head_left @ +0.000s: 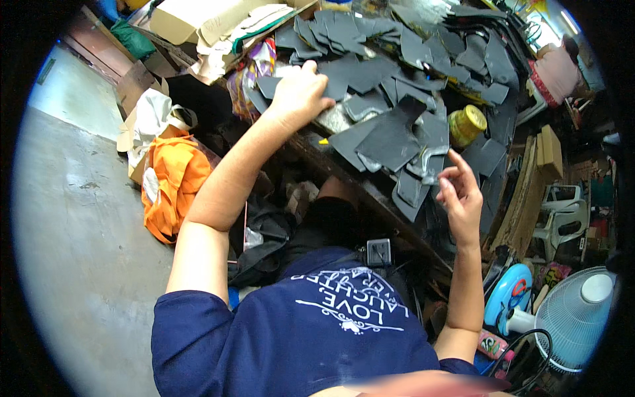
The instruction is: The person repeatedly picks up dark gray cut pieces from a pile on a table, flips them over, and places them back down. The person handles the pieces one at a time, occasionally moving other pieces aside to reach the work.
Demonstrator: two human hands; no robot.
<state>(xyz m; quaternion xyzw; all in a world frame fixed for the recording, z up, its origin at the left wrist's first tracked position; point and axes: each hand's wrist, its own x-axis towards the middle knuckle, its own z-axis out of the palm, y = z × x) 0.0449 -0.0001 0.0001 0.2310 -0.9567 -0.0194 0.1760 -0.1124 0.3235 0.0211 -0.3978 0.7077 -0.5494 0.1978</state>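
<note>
My left hand [301,94] rests at the far left edge of a cluttered worktable, over dark flat pieces [266,87], thumb spread away from the fingers and nothing visible in it. My right hand [462,193] hovers at the table's near right, index finger extended and the others loosely bent, with no object showing in it. Just left of its fingertips lies a dark piece with a shiny, pale curved strip [431,161]. Between my hands, a large black flat cut piece [391,140] tops other dark pieces. A yellow-green jar [467,124] stands beyond my right hand.
More black cut pieces [350,33] heap up at the back. Left of the table are an orange bag [173,188] and a cardboard box [192,20]. At right stand a fan [574,317], a blue round object [509,294] and white plastic chairs [562,218]. Another person [557,73] sits far right.
</note>
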